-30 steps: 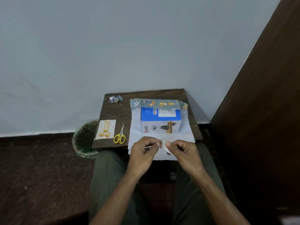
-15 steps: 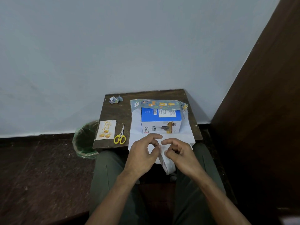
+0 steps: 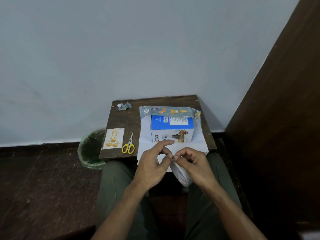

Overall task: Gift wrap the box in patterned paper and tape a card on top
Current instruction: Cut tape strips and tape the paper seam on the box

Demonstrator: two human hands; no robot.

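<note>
Right hand (image 3: 192,163): curled round a white roll of tape (image 3: 180,175) hanging below it; thumb and forefinger pinch at the roll's upper edge.
Left hand (image 3: 154,163): fingertips meet the right hand's at the tape's loose end and seem to pinch or pick at it; the forefinger sticks out straight. Whether any tape is pulled free is too small to tell.
Just beyond the hands: a sheet of patterned paper (image 3: 199,144) lies white side up, its near edge under the fingers; the far edge curls over to show a grey-blue print of little animals.
On the sheet: a blue and white cardboard box (image 3: 171,129), lying on its side, unwrapped, just past the left forefinger.
Left of the left hand: yellow-handled scissors (image 3: 128,146), then a white birthday card with gold balloons (image 3: 113,138), both on the dark wooden table (image 3: 124,122).
Far left corner: a crumpled paper scrap (image 3: 123,106).
Off the table, left: a bin with a green liner (image 3: 90,149).
Handling, tape: probably light, thin and sticky, prone to fold on itself; best held by the free end and the roll's rim.
Handling, paper: likely thin, creases and tears easily; lift by the edges.
Handling, box: looks stiff and light; hold by its flat sides.
</note>
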